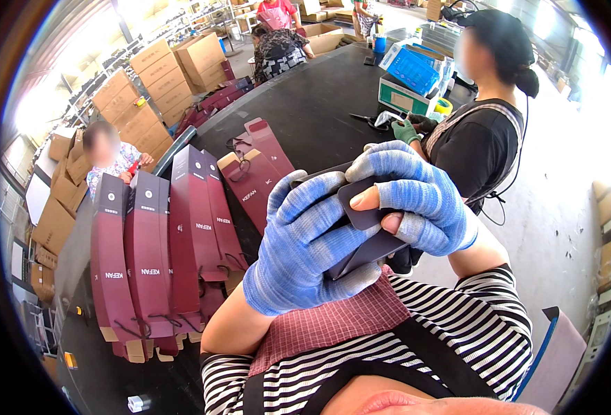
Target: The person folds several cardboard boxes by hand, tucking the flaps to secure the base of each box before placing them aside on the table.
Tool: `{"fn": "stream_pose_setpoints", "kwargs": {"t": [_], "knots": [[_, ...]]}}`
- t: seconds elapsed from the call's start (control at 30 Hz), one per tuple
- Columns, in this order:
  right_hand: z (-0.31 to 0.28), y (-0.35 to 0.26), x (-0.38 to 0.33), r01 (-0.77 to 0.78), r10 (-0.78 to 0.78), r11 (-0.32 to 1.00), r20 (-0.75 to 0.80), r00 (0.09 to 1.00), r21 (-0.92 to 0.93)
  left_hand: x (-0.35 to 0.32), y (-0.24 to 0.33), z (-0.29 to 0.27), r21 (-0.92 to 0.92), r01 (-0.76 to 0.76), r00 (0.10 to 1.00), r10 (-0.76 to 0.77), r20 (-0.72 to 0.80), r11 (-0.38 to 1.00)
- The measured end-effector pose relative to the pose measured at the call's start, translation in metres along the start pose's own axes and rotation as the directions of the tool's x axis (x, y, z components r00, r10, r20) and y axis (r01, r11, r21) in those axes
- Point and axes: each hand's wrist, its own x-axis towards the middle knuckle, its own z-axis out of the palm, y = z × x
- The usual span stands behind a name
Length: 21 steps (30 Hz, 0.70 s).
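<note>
A dark card [364,218] sits clamped between both gloved hands, close to the chest. The left hand [305,245] wraps it from below; the right hand [416,197] curls over the top, bare fingertips pressing. Behind lie maroon flat boxes [160,256] on a black table [312,104], with cardboard cartons [160,76] beyond.

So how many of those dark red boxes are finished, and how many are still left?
Four flat dark red cardboard sleeves stand leaning in a row on the black table; whether they are finished is not clear. In hand: the left hand and right hand, in blue knit gloves, grip a dark grey flat card piece. Left: more unfolded dark red cardboard blanks lie flat behind.
</note>
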Motion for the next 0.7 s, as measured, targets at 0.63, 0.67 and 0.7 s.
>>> {"fn": "stream_pose_setpoints", "kwargs": {"t": [0.63,0.67,0.7], "knots": [[-0.004,-0.027,-0.015,-0.457,0.587,0.768,-0.209,0.782,0.449,0.008,0.001,0.050,-0.043,-0.051,0.978,0.041,-0.202,0.998],[-0.004,-0.027,-0.018,-0.440,0.562,0.792,-0.227,0.795,0.423,0.008,0.000,0.054,-0.112,-0.073,0.954,0.036,-0.298,0.991],[-0.004,-0.032,-0.019,-0.482,0.624,0.748,-0.236,0.745,0.456,0.006,-0.003,0.049,-0.050,-0.056,0.974,0.044,-0.223,0.997]]}}
